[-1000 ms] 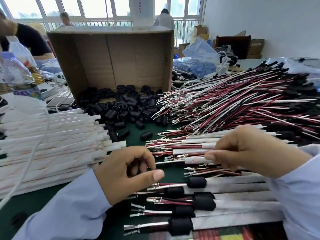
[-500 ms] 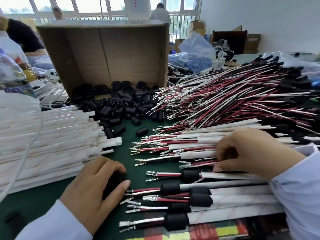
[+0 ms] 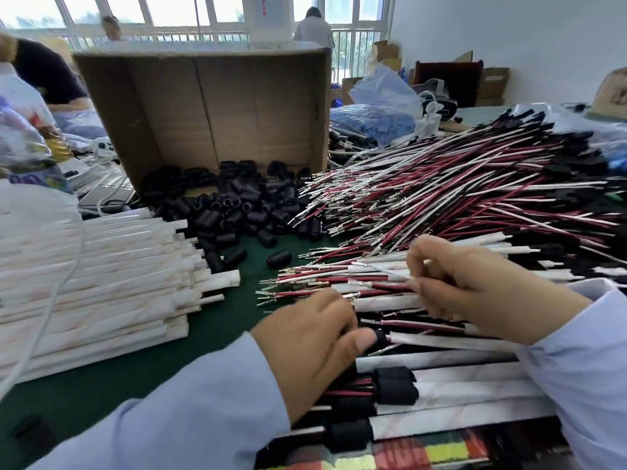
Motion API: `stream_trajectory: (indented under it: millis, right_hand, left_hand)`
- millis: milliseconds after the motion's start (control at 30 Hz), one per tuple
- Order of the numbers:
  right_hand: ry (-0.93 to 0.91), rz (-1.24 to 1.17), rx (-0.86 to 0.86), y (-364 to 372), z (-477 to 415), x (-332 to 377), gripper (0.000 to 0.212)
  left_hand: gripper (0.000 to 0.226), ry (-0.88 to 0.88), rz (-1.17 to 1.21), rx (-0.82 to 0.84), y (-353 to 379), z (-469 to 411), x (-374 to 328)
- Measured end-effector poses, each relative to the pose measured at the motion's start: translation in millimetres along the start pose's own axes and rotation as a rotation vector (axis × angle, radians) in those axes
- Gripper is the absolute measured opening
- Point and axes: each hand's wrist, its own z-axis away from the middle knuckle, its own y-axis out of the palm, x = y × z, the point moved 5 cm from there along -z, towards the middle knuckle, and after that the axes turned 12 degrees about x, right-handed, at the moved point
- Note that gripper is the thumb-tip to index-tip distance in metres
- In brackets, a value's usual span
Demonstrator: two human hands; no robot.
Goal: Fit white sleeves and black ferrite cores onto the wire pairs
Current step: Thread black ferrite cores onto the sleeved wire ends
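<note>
My left hand (image 3: 312,347) pinches a black ferrite core (image 3: 380,338) at the end of a sleeved wire pair (image 3: 441,340). My right hand (image 3: 475,293) lies on the sleeved wire pairs just to the right, its fingers curled round one white sleeve (image 3: 386,301). Finished pairs with cores (image 3: 395,390) lie in a row in front of me. Loose ferrite cores (image 3: 230,212) spill from a cardboard box (image 3: 203,96). A stack of white sleeves (image 3: 95,279) lies at the left. A big heap of red and white wire pairs (image 3: 441,198) fills the right.
A green mat (image 3: 237,320) covers the table. Plastic bottles (image 3: 30,140) and a white cable (image 3: 61,290) stand at the far left. Blue bags (image 3: 373,120) and boxes are behind the wire heap. People work at the back by the windows.
My left hand has moved right from the mat to the wire ends and now pinches a core on a pair. My right hand has shifted slightly up on the sleeves.
</note>
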Motion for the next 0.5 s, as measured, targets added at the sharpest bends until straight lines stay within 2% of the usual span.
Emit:
stream_trajectory:
  millis: [67, 133, 200, 267, 333, 400, 500]
  right_hand:
    - [-0.058, -0.068, 0.004, 1, 0, 4, 0.020]
    - [-0.085, -0.025, 0.097, 10, -2, 8, 0.032]
    - [-0.023, 0.059, 0.210, 17, -2, 5, 0.042]
    - [0.058, 0.106, 0.229, 13, 1, -3, 0.047]
    - [0.125, 0.148, 0.213, 6, 4, -9, 0.037]
    - [0.178, 0.333, 0.227, 8, 3, -8, 0.020]
    - [0.232, 0.519, 0.224, 11, -1, -6, 0.021]
  left_hand:
    - [0.047, -0.042, -0.090, 0.012, 9, -1, 0]
    - [0.045, -0.060, -0.054, -0.031, 10, 3, 3]
    - [0.047, -0.041, 0.005, -0.053, 11, 8, 4]
    - [0.045, -0.009, 0.059, -0.107, 10, 13, 5]
    - [0.040, 0.026, 0.101, -0.175, 7, 20, 4]
    - [0.037, 0.055, 0.120, -0.194, 7, 24, 2]
    - [0.034, 0.100, 0.088, -0.199, 7, 26, -3]
